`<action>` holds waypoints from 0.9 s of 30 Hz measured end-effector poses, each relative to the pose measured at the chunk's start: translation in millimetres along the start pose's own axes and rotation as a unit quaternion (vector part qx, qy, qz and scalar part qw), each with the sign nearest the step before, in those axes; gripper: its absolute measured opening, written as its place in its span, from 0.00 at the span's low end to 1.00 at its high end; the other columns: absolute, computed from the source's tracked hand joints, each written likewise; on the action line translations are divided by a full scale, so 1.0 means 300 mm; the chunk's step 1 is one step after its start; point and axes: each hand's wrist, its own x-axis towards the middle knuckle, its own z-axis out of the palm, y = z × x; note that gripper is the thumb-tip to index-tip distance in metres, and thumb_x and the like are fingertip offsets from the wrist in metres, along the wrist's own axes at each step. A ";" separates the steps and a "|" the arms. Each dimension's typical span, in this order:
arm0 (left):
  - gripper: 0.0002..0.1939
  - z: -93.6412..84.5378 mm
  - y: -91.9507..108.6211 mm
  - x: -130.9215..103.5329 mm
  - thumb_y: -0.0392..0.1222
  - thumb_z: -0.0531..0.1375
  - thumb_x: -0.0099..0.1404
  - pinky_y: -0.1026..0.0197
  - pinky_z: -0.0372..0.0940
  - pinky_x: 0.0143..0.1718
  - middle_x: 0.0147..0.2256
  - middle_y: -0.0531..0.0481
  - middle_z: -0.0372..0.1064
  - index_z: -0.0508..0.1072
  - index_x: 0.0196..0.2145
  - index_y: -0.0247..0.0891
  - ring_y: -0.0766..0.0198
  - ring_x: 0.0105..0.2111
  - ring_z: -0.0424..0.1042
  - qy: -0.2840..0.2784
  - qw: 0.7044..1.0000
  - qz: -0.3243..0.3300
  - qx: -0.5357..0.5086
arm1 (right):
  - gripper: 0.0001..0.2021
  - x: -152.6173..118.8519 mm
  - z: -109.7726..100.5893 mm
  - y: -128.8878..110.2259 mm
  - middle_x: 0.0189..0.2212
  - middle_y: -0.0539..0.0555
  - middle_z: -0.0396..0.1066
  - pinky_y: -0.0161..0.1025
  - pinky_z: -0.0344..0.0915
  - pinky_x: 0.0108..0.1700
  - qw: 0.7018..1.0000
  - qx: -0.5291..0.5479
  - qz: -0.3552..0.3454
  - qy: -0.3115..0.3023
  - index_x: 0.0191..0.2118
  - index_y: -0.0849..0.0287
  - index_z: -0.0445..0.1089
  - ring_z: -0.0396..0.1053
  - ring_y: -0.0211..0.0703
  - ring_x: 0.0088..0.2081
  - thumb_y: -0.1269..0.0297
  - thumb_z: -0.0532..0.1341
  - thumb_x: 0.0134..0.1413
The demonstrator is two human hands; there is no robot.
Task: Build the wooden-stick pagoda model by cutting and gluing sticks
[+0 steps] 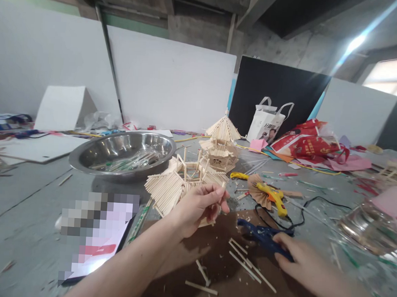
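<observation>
My left hand (203, 205) is closed in a pinch on a short wooden stick (223, 186), in front of a pavilion-like model built of thin sticks (164, 193). Its lower tier has a sloping stick roof and several upright posts. Behind stands a finished-looking stick tower (222, 141) with a pointed roof. My right hand (293, 253) has its fingers around a pair of blue-handled pliers (262, 235) low over the brown board; which kind of jaws they have is unclear. Loose cut sticks (245, 261) lie on the board between my hands.
A steel basin (83, 164) holding sticks stands left of the model. A lit phone (105, 246) lies near my left forearm. A yellow glue gun (272, 198) with a black cord is beyond the pliers. At right stands a clear container (368, 226); bags (267, 121) are behind.
</observation>
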 end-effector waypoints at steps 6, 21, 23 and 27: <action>0.12 0.015 -0.010 -0.005 0.47 0.55 0.55 0.69 0.56 0.20 0.27 0.49 0.67 0.66 0.28 0.33 0.73 0.20 0.62 0.010 1.000 0.006 -0.001 | 0.16 -0.006 -0.146 -0.052 0.28 0.51 0.71 0.34 0.60 0.22 0.978 0.204 0.040 0.029 0.39 0.54 0.61 0.67 0.41 0.23 0.55 0.57 0.41; 0.14 0.099 -0.059 -0.034 0.49 0.50 0.58 0.66 0.53 0.27 0.22 0.53 0.57 0.61 0.23 0.35 0.70 0.24 0.56 0.063 0.973 0.121 0.187 | 0.09 0.120 -0.098 -0.243 0.29 0.52 0.69 0.37 0.62 0.29 0.768 0.632 -0.097 0.023 0.32 0.57 0.64 0.66 0.41 0.29 0.64 0.57 0.38; 0.13 0.101 -0.067 -0.031 0.47 0.51 0.59 0.66 0.53 0.27 0.22 0.54 0.57 0.61 0.23 0.35 0.70 0.24 0.55 0.074 0.967 0.147 0.192 | 0.14 0.128 -0.076 -0.256 0.33 0.54 0.69 0.41 0.63 0.34 0.734 0.664 -0.139 -0.017 0.36 0.55 0.65 0.67 0.45 0.35 0.65 0.54 0.38; 0.11 0.109 -0.084 -0.026 0.44 0.51 0.59 0.62 0.56 0.36 0.27 0.50 0.62 0.64 0.23 0.36 0.65 0.32 0.61 0.061 0.963 0.181 0.188 | 0.19 0.134 -0.063 -0.262 0.35 0.56 0.70 0.45 0.63 0.38 0.717 0.674 -0.163 -0.065 0.39 0.56 0.67 0.66 0.50 0.40 0.63 0.53 0.35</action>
